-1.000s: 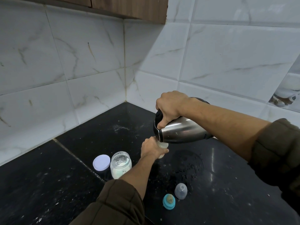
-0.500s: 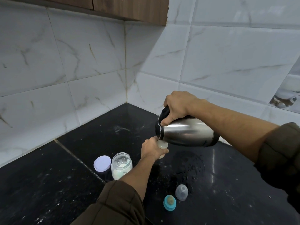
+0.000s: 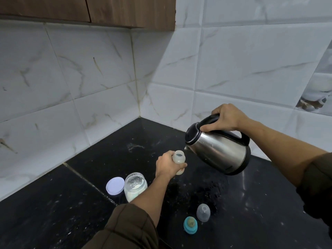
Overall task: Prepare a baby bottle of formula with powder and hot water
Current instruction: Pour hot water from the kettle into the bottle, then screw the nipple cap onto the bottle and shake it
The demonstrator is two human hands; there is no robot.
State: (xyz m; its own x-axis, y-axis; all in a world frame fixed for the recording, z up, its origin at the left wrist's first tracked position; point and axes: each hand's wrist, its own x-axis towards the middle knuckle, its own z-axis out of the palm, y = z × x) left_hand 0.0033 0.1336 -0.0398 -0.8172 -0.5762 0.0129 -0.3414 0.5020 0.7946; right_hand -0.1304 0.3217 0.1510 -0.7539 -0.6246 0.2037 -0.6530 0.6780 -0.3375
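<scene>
Left hand (image 3: 168,166): we see it wrapped around the baby bottle (image 3: 178,161), fingers curled on the body, thumb side toward us; the bottle stands upright with its open mouth showing.
Right hand (image 3: 227,116): we see it clenched on the black handle of the kettle (image 3: 218,150), thumb pressed along the top near the lid.
Kettle: steel body with black lid and base, held in the air and tilted, spout pointing down and left; the spout sits just beside the bottle mouth, slightly higher, and we see a small gap between them.
Water: we cannot tell whether any is running from the spout.
Bottle contents: a pale layer shows inside, too small for us to judge the level.
Sleeves: dark olive cuffs on both forearms, pushed back from the wrists.
Powder jar (image 3: 135,186): clear, open, white powder in the lower part; it stands on the desk just left of our left forearm.
Jar lid (image 3: 115,186): pale lilac, lying flat on the desk, touching or nearly touching the jar's left side.
Clear cap (image 3: 203,212): dome-shaped, upright on the desk, near us and to the right of the forearm.
Teal ring with nipple (image 3: 190,226): just beside the clear cap, nearer to us.
Desk (image 3: 53,212): black speckled stone, with white specks scattered around the bottle.
Walls: white marbled tiles meeting in a corner, wooden cabinet above.
</scene>
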